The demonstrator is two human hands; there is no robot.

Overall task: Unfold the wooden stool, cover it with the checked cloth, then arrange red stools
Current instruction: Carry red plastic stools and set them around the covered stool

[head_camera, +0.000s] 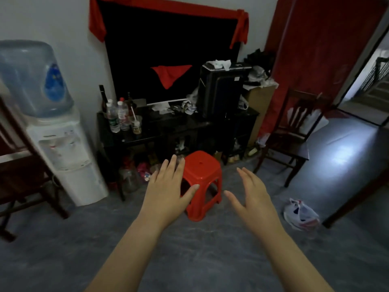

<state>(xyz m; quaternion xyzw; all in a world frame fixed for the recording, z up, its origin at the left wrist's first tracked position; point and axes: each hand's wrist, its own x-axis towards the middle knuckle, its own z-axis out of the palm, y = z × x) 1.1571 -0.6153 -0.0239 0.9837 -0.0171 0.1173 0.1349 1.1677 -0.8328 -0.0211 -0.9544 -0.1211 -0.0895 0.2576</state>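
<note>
A red plastic stool [205,175] stands upright on the grey floor in front of a dark cabinet. My left hand [167,186] is stretched out with straight spread fingers and overlaps the stool's left side in the view; whether it touches the stool I cannot tell. My right hand [250,194] is open too, fingers straight, to the right of the stool and apart from it. Neither hand holds anything. No wooden stool or checked cloth is in view.
A water dispenser [61,144] stands at the left beside dark wooden furniture [31,182]. The dark cabinet [160,131] carries bottles and clutter. A wooden chair [294,135] stands at the right, a plastic bag [301,213] lies on the floor, and an open doorway [370,81] is far right.
</note>
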